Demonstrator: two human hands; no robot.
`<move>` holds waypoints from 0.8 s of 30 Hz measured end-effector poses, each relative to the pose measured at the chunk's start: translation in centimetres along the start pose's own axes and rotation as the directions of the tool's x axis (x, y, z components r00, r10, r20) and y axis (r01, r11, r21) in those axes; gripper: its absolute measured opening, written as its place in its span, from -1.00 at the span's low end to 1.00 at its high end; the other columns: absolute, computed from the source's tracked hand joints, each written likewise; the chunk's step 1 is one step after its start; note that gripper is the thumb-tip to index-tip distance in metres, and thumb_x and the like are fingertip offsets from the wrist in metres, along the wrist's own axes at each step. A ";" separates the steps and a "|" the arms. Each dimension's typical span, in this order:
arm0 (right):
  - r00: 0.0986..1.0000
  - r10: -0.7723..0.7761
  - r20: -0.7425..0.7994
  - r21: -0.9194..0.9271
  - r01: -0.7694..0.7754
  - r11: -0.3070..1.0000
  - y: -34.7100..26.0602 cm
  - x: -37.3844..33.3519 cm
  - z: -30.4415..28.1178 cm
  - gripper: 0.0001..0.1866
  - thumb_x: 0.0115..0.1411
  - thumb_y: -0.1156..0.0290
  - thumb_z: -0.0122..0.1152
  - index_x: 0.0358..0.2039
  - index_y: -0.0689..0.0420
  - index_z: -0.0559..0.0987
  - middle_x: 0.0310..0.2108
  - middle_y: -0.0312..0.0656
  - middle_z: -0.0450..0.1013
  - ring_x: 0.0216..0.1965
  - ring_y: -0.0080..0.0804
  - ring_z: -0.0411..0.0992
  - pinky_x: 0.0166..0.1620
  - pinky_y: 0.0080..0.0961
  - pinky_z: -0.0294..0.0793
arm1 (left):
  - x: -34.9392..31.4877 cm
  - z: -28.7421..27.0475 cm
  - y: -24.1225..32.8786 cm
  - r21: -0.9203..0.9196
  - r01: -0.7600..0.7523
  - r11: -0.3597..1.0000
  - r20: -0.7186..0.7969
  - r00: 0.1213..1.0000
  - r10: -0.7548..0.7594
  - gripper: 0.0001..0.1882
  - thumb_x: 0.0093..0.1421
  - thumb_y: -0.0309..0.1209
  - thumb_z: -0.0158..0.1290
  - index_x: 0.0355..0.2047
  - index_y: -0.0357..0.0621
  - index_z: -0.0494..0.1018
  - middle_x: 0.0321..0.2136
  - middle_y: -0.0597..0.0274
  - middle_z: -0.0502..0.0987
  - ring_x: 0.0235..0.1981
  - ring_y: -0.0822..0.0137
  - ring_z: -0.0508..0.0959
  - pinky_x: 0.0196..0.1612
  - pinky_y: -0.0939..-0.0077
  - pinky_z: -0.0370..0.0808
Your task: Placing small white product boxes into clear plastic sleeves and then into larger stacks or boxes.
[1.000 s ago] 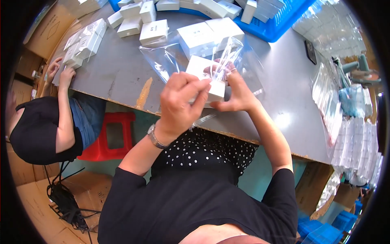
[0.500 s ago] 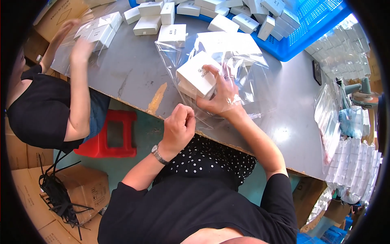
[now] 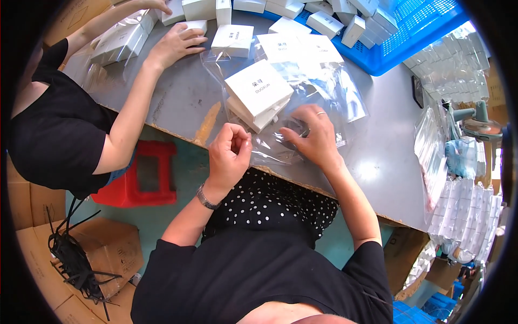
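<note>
Pinching the near edge of a clear bag (image 3: 302, 102) with the left hand (image 3: 229, 154) — fingers curled in tight, thumb against them right at the table (image 3: 377, 162) edge. The right hand (image 3: 313, 135) lies flat on the bag, fingers spread a bit, pressing the plastic down just beside the boxes. Inside the bag sits a white box (image 3: 259, 89) stacked on another one, tilted at an angle, just past both hands in the middle of the grey table.

Further back there are more white boxes loose on the table, and a blue crate (image 3: 415, 38) full of the same kind at the far right. Off to the left a co-worker in a black top has one hand (image 3: 175, 43) resting on the table by a bagged box. A red stool (image 3: 137, 175) stands on the floor below — cardboard cartons (image 3: 102, 248) lower left.
</note>
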State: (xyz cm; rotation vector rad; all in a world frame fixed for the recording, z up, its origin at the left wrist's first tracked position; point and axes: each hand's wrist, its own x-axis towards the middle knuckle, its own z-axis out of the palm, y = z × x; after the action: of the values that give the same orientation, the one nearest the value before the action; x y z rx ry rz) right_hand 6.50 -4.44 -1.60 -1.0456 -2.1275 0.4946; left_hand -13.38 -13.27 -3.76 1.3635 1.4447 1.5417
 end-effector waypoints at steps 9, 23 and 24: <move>0.988 -0.051 0.142 -0.332 0.096 0.938 -3.6 2.5 5.0 -0.66 0.07 0.16 0.32 -0.64 0.17 0.65 -0.54 -0.13 0.56 -0.41 -0.17 0.54 -0.31 -0.32 0.54 | -0.5 -0.1 -0.2 0.114 -0.096 0.989 -0.031 0.995 0.100 -0.86 0.12 -0.63 0.11 -0.40 -0.19 0.37 -0.61 0.27 0.41 -0.65 0.44 0.43 -0.54 0.54 0.38; 0.979 0.007 0.204 -0.212 0.037 0.977 -3.8 4.2 5.7 -0.73 0.23 0.32 0.15 -0.10 0.13 0.48 -0.24 -0.01 0.51 -0.33 0.02 0.54 -0.33 -0.14 0.54 | -2.3 0.9 1.7 0.188 -0.152 0.970 0.153 0.980 0.124 -0.81 0.09 -0.59 0.17 -0.48 -0.16 0.34 -0.64 0.28 0.39 -0.69 0.42 0.40 -0.55 0.52 0.39; 0.975 0.038 0.219 -0.219 0.011 0.976 -3.6 3.9 5.8 -0.70 0.22 0.33 0.15 -0.06 0.15 0.46 -0.22 0.00 0.51 -0.32 0.03 0.54 -0.33 -0.14 0.54 | -2.1 0.8 1.7 0.184 -0.164 0.969 0.166 0.977 0.134 -0.81 0.09 -0.59 0.17 -0.48 -0.16 0.34 -0.64 0.28 0.39 -0.69 0.42 0.40 -0.55 0.52 0.39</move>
State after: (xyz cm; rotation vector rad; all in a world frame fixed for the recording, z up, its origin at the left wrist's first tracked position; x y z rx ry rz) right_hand -1.32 -3.71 -1.72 -1.1741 -2.4174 0.4046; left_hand -11.72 -15.30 -2.80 1.7041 1.4581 1.3786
